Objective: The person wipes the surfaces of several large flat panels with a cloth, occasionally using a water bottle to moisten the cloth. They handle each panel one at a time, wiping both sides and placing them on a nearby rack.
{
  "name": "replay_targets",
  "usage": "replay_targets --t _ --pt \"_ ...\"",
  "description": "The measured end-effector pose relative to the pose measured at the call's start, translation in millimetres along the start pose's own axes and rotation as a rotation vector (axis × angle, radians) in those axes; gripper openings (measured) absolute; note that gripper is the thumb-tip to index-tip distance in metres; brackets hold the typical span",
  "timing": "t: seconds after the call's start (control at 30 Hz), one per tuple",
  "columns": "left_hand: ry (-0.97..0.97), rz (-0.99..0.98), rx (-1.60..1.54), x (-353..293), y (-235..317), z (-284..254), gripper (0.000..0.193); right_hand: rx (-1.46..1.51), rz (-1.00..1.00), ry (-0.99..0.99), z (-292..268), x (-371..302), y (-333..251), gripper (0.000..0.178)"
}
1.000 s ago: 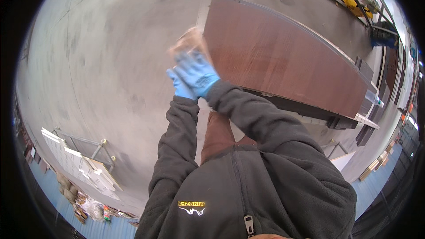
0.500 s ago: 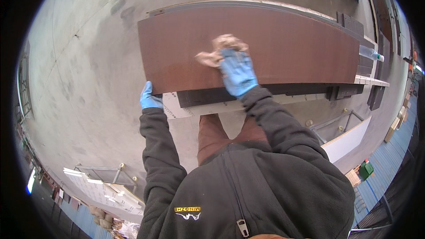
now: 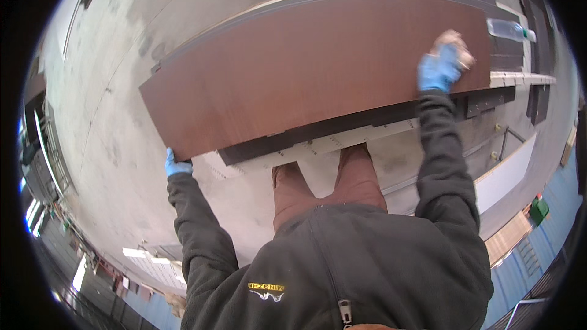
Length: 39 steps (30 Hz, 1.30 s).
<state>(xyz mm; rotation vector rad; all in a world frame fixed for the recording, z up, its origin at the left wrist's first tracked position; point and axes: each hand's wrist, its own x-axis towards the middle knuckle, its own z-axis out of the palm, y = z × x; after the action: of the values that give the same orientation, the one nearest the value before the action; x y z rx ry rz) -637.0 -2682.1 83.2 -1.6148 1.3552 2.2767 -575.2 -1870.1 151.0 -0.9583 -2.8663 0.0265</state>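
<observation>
On a grey floor (image 3: 116, 85), standing before a brown board (image 3: 293, 67) laid over dark panels (image 3: 330, 126). Clutching a tan rag (image 3: 456, 41) in the gloved right hand (image 3: 439, 72), at the board's right end, near a bottle (image 3: 506, 29). Touching the near left corner with the left hand (image 3: 177, 165), too hidden to judge grip.

a clear bottle (image 3: 506, 29) lies at upper right; lower are a white panel (image 3: 506, 177) and green container (image 3: 539, 210).

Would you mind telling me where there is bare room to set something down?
The brown panel is bare between the left hand at its corner and the right hand; so is the grey floor beyond the panel's left edge. Around its right end it is crowded: cloth, bottle, dark boards.
</observation>
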Motion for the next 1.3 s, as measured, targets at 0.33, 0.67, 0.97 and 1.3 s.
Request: replay_targets --t 0.33,0.67,0.97,1.3 --pt "0.161 0.019 0.207 -5 7 32 0.052 0.788 -0.993 0.049 18 -73 -307 0.052" --pt "0.157 0.004 0.175 -6 6 40 0.062 -0.195 -0.264 0.469 36 210 149 0.035" --pt "0.268 0.088 0.246 -21 3 54 0.063 0.263 -0.818 0.167 35 100 -81 0.041" --pt "0.216 0.064 0.200 -16 3 48 0.054 0.068 -0.413 0.551 36 199 85 0.023"
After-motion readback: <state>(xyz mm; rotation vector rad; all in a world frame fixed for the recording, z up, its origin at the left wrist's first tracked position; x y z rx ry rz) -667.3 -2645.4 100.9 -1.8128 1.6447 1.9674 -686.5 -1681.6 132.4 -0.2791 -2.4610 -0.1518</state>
